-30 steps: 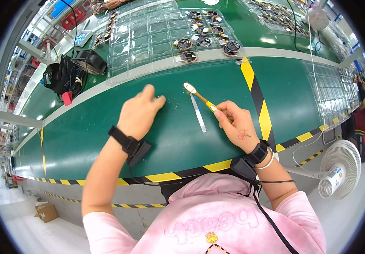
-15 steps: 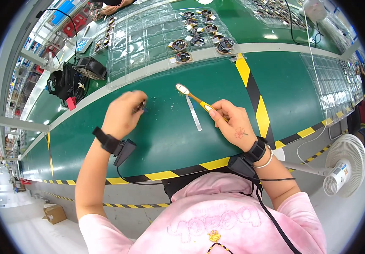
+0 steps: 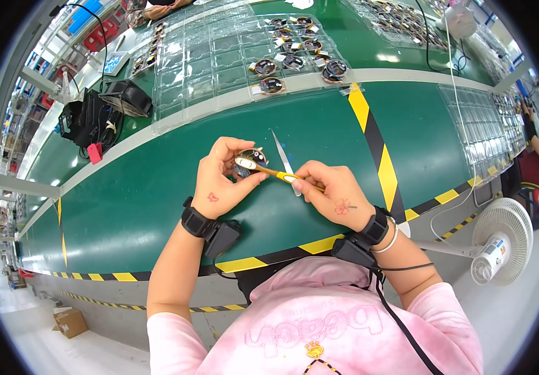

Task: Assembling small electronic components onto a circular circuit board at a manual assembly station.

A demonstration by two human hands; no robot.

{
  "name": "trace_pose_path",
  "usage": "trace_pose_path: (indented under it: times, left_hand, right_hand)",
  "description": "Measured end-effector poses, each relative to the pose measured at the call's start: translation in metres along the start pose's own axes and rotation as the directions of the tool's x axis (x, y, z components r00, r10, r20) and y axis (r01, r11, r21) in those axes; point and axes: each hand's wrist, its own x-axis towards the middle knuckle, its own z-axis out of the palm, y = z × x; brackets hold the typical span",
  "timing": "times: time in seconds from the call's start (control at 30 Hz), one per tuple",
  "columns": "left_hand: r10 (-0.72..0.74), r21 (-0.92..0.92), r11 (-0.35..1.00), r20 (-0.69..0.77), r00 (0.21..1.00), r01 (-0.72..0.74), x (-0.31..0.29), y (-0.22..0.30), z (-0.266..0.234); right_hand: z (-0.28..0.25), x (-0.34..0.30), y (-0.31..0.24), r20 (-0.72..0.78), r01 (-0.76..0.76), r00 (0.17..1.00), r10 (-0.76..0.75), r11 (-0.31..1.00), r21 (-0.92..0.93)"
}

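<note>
Between its thumb and fingers, my left hand [image 3: 218, 184] holds a small round black circuit board [image 3: 256, 154] above the green bench. My right hand [image 3: 337, 195] pinches the handle of a toothbrush [image 3: 272, 172] with a brown neck and yellow grip. The brush head lies over the board, bristles facing down and hidden from view; whether they touch it I cannot tell. Behind the toothbrush, a slim pointed silver tool [image 3: 279, 149] rests on the bench, partly covered by the handle and my right fingers.
Beyond the bench's grey edge strip lie clear plastic trays [image 3: 204, 65] with several round boards [image 3: 272, 85]. A black device with cables [image 3: 126, 99] sits back left. Striped tape [image 3: 379, 150] crosses the bench on the right. More trays [image 3: 469, 134] and a white fan [image 3: 504, 240] are farther right.
My left hand has swung right and turned, bringing the round board into plain view. My right hand has moved slightly left and down, putting the brush head over the board.
</note>
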Motion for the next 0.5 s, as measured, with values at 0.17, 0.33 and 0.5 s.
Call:
trace_pose_path:
  times: [0.17, 0.33, 0.5]
  left_hand:
    - [-0.087, -0.068, 0.994, -0.020, 0.996, 0.085, -0.008, -0.012, -0.007]
    - [-0.121, -0.106, 0.987, 0.024, 0.992, 0.123, -0.006, -0.013, -0.007]
    - [-0.163, -0.146, 0.975, 0.034, 0.986, 0.166, -0.007, -0.015, -0.010]
  right_hand:
    - [-0.005, -0.001, 0.004, -0.123, 0.079, 0.983, -0.135, 0.922, -0.379]
    - [0.011, -0.002, -0.012, 0.003, 0.071, 0.997, -0.072, 0.975, -0.211]
    - [0.004, 0.001, -0.002, -0.120, 0.043, 0.988, -0.098, 0.920, -0.390]
